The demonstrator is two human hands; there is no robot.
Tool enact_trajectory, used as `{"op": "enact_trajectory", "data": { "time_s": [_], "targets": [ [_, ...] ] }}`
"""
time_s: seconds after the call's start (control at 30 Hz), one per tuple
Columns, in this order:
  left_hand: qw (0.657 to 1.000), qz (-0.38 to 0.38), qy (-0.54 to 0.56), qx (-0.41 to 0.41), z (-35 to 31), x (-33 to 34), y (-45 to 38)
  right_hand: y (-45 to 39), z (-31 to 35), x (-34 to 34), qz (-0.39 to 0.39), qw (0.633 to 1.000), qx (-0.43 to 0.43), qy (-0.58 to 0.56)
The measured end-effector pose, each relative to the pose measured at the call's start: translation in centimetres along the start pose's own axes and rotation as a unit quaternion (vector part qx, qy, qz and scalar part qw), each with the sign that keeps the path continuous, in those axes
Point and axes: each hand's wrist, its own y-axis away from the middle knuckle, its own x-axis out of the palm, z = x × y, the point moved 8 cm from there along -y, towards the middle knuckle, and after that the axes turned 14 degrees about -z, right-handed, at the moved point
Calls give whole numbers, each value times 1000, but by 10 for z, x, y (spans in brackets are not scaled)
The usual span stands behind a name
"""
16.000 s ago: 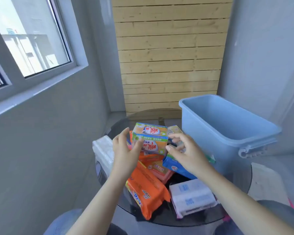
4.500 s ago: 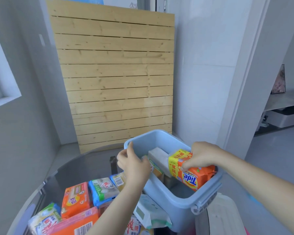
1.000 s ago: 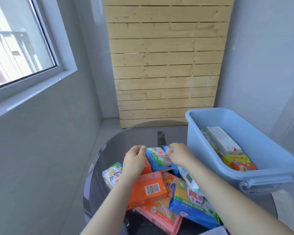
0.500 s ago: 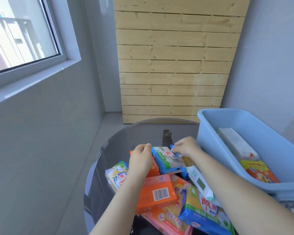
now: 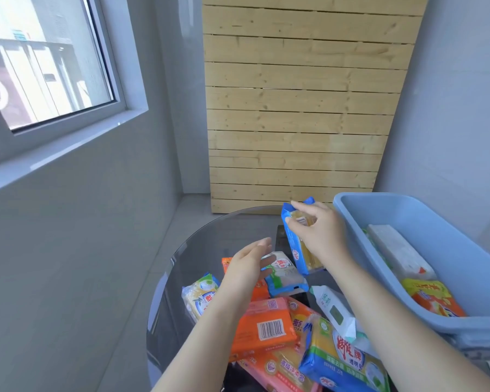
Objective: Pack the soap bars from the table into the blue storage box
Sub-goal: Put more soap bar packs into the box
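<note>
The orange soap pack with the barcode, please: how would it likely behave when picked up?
The orange soap pack looks blocky with flat faces, so probably stiff, not floppy. Its glossy wrapper may be slippery. It leans on other packs, so lifting it could shift them.

bare forearms, hands (no sleeves visible)

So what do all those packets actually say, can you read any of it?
"雕牌" and "透明皂": big blue and green soap pack at the bottom.
Barcode, digits too small: orange pack.
Red characters, blurred: pack in blue and white wrapper under the left hand.
Small label, unreadable: blue pack in the right hand.
</note>
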Motion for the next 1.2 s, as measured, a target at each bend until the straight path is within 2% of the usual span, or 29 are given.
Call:
{"op": "enact_trajectory", "data": {
  "time_s": [0.1,0.23,0.33,0.47,0.57,0.7,0.87,1.0,1.2],
  "targets": [
    [999,-42,-10,0,2,-5,-4,-2,4,5,12,999,31,1],
    [995,-87,-13,-49,12,-16,-10,7,-17,32,107,981,160,16],
    [992,-99,-21,-71,15,-18,-14,20,-30,51,154,970,184,44],
    [992,-79,-59,-81,14,-15,-17,29,-46,64,186,959,201,70],
    [990,-43,-122,-54,11,-9,-17,33,-64,60,221,936,255,99],
    [970,-17,-243,4,6,-1,-12,41,-88,47,244,904,338,101],
    [947,7,-319,36,1,12,-6,53,-85,48,285,880,375,62],
    [959,-12,-279,39,1,14,-3,54,-72,49,272,887,374,-1],
    [985,5,-130,114,-17,17,10,45,-47,31,158,935,313,-52]
  ]
}}
